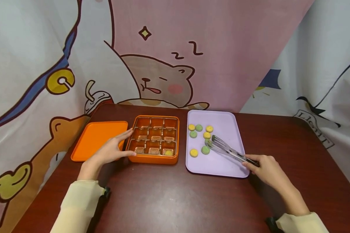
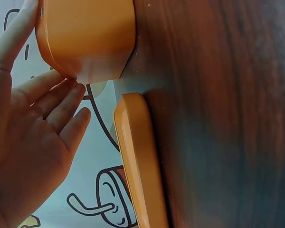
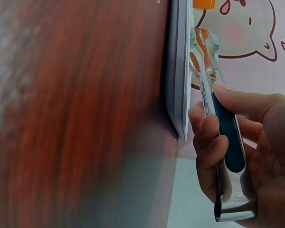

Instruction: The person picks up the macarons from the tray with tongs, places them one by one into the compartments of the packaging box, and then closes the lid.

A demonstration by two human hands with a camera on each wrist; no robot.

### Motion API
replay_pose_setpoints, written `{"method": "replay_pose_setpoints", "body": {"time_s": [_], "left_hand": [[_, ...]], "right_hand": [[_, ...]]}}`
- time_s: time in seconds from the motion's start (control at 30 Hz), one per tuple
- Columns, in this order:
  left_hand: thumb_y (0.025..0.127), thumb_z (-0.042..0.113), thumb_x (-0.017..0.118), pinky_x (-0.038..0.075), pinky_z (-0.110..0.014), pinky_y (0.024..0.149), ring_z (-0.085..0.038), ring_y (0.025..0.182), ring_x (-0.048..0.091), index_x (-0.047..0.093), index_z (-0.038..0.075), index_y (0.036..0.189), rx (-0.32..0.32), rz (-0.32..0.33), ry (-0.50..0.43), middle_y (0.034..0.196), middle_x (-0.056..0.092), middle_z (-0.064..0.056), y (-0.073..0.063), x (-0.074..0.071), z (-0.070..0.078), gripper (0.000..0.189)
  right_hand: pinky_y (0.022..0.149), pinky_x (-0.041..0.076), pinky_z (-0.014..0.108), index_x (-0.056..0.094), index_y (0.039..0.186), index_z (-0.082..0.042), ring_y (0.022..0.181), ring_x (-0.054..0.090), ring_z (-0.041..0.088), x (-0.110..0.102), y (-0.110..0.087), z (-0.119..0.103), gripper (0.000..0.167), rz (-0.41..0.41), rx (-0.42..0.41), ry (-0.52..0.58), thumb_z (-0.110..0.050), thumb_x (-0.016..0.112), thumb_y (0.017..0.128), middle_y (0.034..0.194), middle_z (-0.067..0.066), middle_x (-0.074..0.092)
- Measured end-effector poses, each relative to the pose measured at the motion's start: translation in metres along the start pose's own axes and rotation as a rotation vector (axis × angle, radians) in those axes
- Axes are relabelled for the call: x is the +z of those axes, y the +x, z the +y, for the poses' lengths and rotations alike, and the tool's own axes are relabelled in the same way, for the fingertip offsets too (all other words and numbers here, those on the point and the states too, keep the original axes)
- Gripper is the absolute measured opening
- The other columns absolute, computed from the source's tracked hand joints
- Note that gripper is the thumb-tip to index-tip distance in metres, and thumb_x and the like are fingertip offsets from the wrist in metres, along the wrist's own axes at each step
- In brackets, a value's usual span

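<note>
My left hand (image 1: 110, 150) touches the left side and front-left corner of an orange box (image 1: 153, 159), with its thumb and fingers spread and fairly straight. Inside the box is a clear divided insert; a yellow cookie (image 1: 169, 152) lies in its front-right compartment. In my right hand (image 1: 266, 168) are metal tongs (image 3: 230, 137) with dark grips, held between thumb and curled fingers. The tongs' tips reach over a lilac tray (image 1: 221, 166) to a green cookie (image 1: 208, 141), partly hidden by them. Whether the tips pinch it, I cannot tell. Several yellow and green cookies lie around it.
An orange lid (image 1: 100, 137) lies flat to the left of the box, beneath my left hand in the head view. Everything stands on a dark wooden table (image 1: 163, 200). A printed curtain (image 1: 221, 64) hangs behind the table and along its sides.
</note>
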State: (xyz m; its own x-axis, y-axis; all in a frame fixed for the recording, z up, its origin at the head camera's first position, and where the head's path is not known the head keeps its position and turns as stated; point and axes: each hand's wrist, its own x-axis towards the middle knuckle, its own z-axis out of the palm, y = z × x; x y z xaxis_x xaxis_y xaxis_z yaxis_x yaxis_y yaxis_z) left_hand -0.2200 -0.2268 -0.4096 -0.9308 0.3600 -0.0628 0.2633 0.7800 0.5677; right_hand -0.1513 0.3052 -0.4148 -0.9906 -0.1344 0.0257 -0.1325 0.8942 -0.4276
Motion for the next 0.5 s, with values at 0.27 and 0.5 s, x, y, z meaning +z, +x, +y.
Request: {"method": "replay_pose_setpoints", "body": {"time_s": [0.27, 0.5], "left_hand": [[0.083, 0.049, 0.077, 0.029, -0.065, 0.115, -0.044, 0.149, 0.027, 0.025, 0.014, 0.159, -0.006, -0.005, 0.008, 0.167, 0.020, -0.012, 0.0003, -0.0006, 0.0013, 0.099], [0.083, 0.049, 0.077, 0.028, -0.065, 0.116, -0.042, 0.150, 0.026, 0.025, 0.013, 0.159, -0.013, -0.012, 0.019, 0.167, 0.020, -0.012, 0.0010, -0.0012, -0.0002, 0.099]], "right_hand": [[0.051, 0.033, 0.023, 0.073, 0.116, 0.002, 0.058, 0.046, 0.009, 0.0024, 0.0063, -0.0049, 0.037, 0.020, -0.042, -0.007, -0.022, 0.076, 0.088, 0.060, -0.004, 0.057], [0.054, 0.033, 0.025, 0.074, 0.115, 0.001, 0.061, 0.045, 0.012, 0.0060, 0.0093, -0.0056, 0.037, 0.030, -0.049, -0.023, -0.023, 0.077, 0.087, 0.061, -0.004, 0.054]]}}
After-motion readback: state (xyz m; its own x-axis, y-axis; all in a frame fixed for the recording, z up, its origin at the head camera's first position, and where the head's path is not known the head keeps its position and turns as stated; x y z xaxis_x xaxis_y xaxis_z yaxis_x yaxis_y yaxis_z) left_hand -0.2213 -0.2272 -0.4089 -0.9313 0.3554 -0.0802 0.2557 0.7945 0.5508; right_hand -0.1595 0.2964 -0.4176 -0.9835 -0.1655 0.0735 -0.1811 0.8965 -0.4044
